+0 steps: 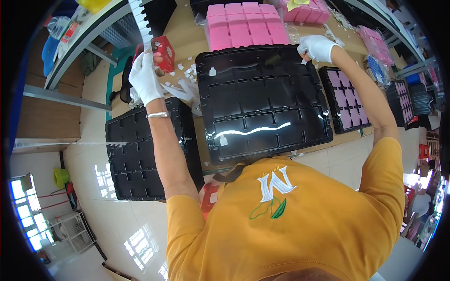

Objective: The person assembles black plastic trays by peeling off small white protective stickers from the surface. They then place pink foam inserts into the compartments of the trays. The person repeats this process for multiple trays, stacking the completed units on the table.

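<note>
A black plastic tray (pixel 262 100), moulded into rectangular compartments, lies in front of me. One small white label (pixel 212 71) sits near its far left corner and another near its near left corner. My left hand (pixel 146 79), in a white glove with bare fingertips, grips a long strip of white labels (pixel 140 21) that rises toward the far edge. My gloved right hand (pixel 317 48) is closed at the tray's far right corner. A small white piece (pixel 303 61), seemingly a label, shows at its fingertips, partly hidden.
Black trays (pixel 133 161) are stacked at the left. Pink foam blocks (pixel 243 23) stand behind the tray. To the right lies a black tray with pink inserts (pixel 346 98). A red box (pixel 164 53) and white scraps (pixel 187 89) lie near my left hand. A metal shelf frame (pixel 65 99) borders the left.
</note>
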Demonstrator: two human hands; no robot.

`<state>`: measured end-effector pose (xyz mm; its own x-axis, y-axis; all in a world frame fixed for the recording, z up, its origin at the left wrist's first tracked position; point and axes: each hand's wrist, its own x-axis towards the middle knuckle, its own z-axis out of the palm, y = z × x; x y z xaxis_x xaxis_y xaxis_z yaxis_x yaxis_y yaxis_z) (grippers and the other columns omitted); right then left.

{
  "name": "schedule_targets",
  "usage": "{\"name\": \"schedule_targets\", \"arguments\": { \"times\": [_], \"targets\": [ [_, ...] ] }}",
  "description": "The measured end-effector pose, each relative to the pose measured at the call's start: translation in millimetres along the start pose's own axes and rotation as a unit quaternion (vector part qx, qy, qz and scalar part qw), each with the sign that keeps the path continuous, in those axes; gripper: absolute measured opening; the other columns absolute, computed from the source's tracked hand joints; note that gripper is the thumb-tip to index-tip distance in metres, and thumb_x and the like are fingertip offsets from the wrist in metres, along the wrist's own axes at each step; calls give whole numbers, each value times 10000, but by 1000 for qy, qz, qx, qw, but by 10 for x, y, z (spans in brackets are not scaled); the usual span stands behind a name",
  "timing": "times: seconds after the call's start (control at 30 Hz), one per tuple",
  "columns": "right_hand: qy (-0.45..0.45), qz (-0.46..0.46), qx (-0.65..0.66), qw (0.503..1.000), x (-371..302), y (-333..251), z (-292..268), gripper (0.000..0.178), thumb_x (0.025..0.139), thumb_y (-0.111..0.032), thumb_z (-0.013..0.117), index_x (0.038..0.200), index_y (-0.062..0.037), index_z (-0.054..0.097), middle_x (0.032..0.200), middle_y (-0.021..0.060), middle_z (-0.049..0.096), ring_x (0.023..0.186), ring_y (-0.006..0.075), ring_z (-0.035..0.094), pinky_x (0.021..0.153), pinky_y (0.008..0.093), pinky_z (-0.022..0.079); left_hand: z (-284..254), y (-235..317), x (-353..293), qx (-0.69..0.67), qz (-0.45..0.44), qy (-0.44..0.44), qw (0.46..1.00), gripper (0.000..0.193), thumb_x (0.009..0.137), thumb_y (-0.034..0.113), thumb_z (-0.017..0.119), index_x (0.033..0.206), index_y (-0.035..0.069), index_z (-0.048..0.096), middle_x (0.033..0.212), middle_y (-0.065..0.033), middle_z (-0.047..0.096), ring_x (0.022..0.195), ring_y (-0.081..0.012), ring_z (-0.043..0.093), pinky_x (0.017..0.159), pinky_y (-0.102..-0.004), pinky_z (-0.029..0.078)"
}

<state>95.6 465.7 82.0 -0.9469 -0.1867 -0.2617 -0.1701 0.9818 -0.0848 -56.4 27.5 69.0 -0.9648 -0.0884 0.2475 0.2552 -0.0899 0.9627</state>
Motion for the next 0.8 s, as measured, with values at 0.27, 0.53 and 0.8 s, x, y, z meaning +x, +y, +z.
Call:
{"name": "schedule_targets", "arguments": {
  "times": [0.27, 0.53, 0.8],
  "targets": [
    [-28, 123, -42, 991, 224, -118, 165, 124, 724, -106, 734, 796, -53, 648, 793, 122, 675, 769, 304, 668, 672, 418, 512, 6, 65, -123, 8, -5, -6, 1000, 177, 952, 136, 621, 973, -21, 700, 733, -35, 672, 534, -62, 532, 451, -208, 420],
    [285, -62, 176, 940, 1058, -1255, -89, 209, 893, -229, 631, 1008, -58, 665, 946, 141, 656, 839, 320, 654, 747, 392, 517, 61, -27, -136, 19, -8, -14, 1000, 146, 919, 142, 638, 964, 22, 706, 704, -4, 664, 573, -34, 551, 496, -195, 411],
    [294, -107, 482, 819, 1978, -2492, -544, 297, 883, -286, 725, 996, -12, 705, 856, 22, 668, 818, 96, 568, 772, 259, 462, 96, -14, -188, -27, -11, -9, 1000, 129, 936, 131, 616, 996, 40, 684, 687, 7, 654, 537, -18, 499, 480, -195, 376]
  ]
}}
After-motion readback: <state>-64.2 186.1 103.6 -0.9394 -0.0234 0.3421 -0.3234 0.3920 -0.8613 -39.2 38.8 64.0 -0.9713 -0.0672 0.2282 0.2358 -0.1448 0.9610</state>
